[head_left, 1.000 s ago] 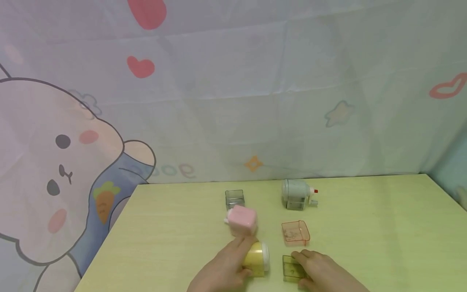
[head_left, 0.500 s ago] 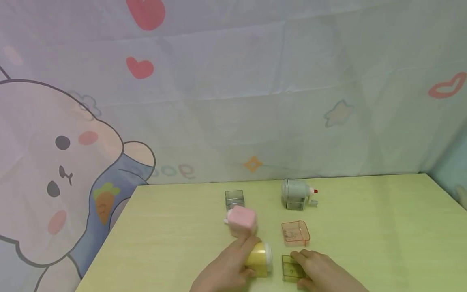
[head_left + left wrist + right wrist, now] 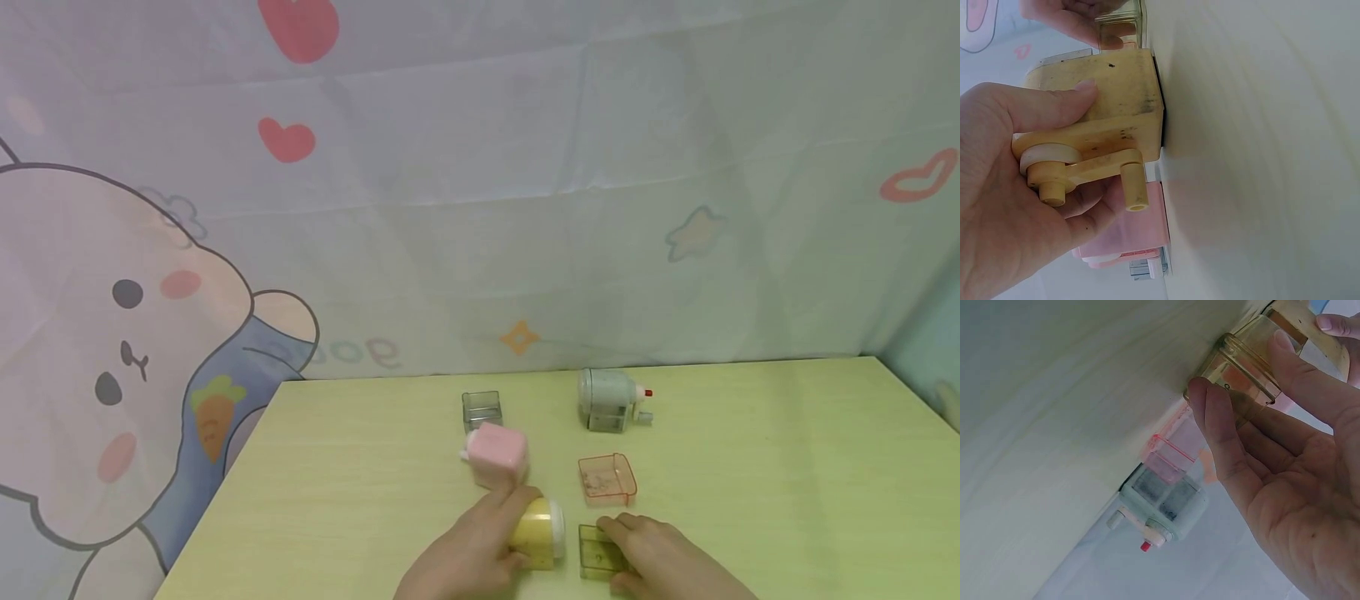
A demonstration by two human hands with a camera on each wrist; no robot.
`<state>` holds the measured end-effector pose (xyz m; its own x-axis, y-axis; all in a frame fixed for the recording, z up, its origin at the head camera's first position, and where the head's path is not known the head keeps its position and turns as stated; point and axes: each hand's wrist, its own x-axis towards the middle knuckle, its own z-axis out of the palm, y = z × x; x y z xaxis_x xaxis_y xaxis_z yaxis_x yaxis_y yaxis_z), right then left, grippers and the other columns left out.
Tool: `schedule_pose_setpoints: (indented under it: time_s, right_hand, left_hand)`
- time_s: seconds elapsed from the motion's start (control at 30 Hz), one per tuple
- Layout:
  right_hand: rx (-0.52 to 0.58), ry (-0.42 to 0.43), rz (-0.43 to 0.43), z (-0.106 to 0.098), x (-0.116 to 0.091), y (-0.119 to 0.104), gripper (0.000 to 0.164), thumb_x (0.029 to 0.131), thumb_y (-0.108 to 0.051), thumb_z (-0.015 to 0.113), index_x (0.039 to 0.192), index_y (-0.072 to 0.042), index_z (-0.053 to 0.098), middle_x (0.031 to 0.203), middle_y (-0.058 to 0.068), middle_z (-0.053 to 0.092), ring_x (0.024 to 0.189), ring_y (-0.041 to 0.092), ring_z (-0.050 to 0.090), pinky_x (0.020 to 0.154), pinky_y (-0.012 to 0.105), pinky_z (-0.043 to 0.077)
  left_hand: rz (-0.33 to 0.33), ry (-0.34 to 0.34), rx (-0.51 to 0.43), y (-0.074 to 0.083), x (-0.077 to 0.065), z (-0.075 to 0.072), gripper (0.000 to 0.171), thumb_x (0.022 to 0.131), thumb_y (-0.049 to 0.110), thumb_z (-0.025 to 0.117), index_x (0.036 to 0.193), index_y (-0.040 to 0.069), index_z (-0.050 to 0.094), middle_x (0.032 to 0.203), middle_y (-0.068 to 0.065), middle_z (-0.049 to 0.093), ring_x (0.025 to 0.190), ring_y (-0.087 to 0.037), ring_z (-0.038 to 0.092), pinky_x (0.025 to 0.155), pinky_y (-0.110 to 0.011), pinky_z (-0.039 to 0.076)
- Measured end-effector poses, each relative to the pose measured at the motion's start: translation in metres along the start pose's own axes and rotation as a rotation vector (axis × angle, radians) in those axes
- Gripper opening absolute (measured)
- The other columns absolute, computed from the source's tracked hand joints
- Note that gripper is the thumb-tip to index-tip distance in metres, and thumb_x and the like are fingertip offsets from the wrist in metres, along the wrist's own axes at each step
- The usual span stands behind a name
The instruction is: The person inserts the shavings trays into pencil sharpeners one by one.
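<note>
Curling thumb and fingers round a yellow plastic block with a crank handle [image 3: 536,533], the left hand [image 3: 465,550] holds it just left of the right fingertips. The right hand [image 3: 667,554] grips a clear yellow plastic tray [image 3: 594,573] between thumb and bent fingers; a pink plastic block [image 3: 498,454] sits just beyond the left fingers.
</note>
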<state>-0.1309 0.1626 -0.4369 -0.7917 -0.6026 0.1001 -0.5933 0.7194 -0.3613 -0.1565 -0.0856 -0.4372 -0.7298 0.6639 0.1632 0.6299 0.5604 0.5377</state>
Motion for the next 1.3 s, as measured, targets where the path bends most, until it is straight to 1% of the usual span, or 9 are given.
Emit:
schedule_pose_setpoints:
  time_s: [0.13,0.23,0.4,0.57,0.77,0.87,1.13,1.3]
  right_hand:
    - [0.003,-0.002,0.009,0.0,0.001,-0.001,0.04,0.069,-0.016,0.07,0.103,0.002,0.057,0.09,0.005,0.062,0.076,0.016,0.054,0.067,0.041,0.052]
    - [0.0,0.005,0.007,0.0,0.002,-0.001,0.04,0.069,-0.015,0.069,0.103,0.002,0.057,0.089,0.005,0.062,0.075,0.015,0.054,0.067,0.04,0.052]
    - [0.003,0.023,-0.014,0.001,0.002,-0.002,0.036,0.068,-0.014,0.069,0.1,-0.001,0.057,0.082,-0.001,0.058,0.069,0.009,0.049,0.061,0.036,0.05]
    - [0.005,0.026,-0.018,0.001,0.003,-0.002,0.034,0.068,-0.015,0.07,0.097,-0.003,0.057,0.078,-0.005,0.054,0.066,0.007,0.045,0.057,0.032,0.048]
    - [0.01,0.017,-0.013,0.002,0.003,-0.002,0.037,0.069,-0.016,0.07,0.1,-0.001,0.057,0.082,-0.002,0.057,0.07,0.009,0.049,0.061,0.035,0.05]
    - [0.01,0.019,-0.014,0.002,0.003,-0.002,0.038,0.069,-0.016,0.07,0.101,0.0,0.057,0.084,0.0,0.059,0.071,0.01,0.05,0.062,0.036,0.051]
    - [0.017,0.025,-0.01,0.002,0.003,-0.003,0.037,0.069,-0.015,0.07,0.1,-0.001,0.057,0.084,-0.001,0.059,0.071,0.009,0.05,0.062,0.035,0.051]
    - [0.019,0.025,-0.005,0.001,0.002,-0.003,0.038,0.069,-0.016,0.07,0.101,-0.001,0.057,0.085,-0.001,0.059,0.072,0.009,0.05,0.062,0.035,0.051]
  left_hand:
    - [-0.005,-0.003,0.004,0.001,0.001,0.001,0.064,0.068,0.004,0.069,0.121,0.026,0.042,0.102,0.01,0.046,0.084,-0.004,0.047,0.077,-0.025,0.049]
    - [-0.005,-0.001,0.006,0.001,0.002,0.002,0.064,0.067,0.004,0.069,0.121,0.026,0.042,0.103,0.01,0.046,0.086,-0.004,0.047,0.079,-0.027,0.049]
    - [0.0,0.005,0.007,0.003,0.004,0.003,0.065,0.066,0.003,0.069,0.12,0.028,0.042,0.103,0.011,0.046,0.087,-0.004,0.047,0.081,-0.028,0.049]
    - [0.015,0.009,0.007,0.004,0.006,0.003,0.064,0.066,0.004,0.069,0.119,0.027,0.043,0.102,0.011,0.046,0.086,-0.003,0.047,0.08,-0.027,0.049]
    - [0.019,0.01,0.001,0.005,0.008,0.005,0.062,0.066,0.005,0.07,0.118,0.026,0.044,0.102,0.01,0.046,0.084,-0.003,0.047,0.078,-0.025,0.049]
    - [0.01,0.003,-0.013,0.006,0.009,0.006,0.061,0.066,0.005,0.07,0.117,0.026,0.045,0.1,0.011,0.046,0.083,-0.003,0.047,0.077,-0.025,0.05]
    - [0.01,-0.004,0.027,0.007,0.011,0.007,0.062,0.066,0.006,0.07,0.119,0.026,0.044,0.1,0.01,0.046,0.082,-0.004,0.046,0.076,-0.024,0.049]
    - [0.011,-0.004,0.055,0.008,0.012,0.008,0.065,0.066,0.006,0.069,0.122,0.024,0.043,0.1,0.01,0.046,0.082,-0.004,0.046,0.075,-0.023,0.049]
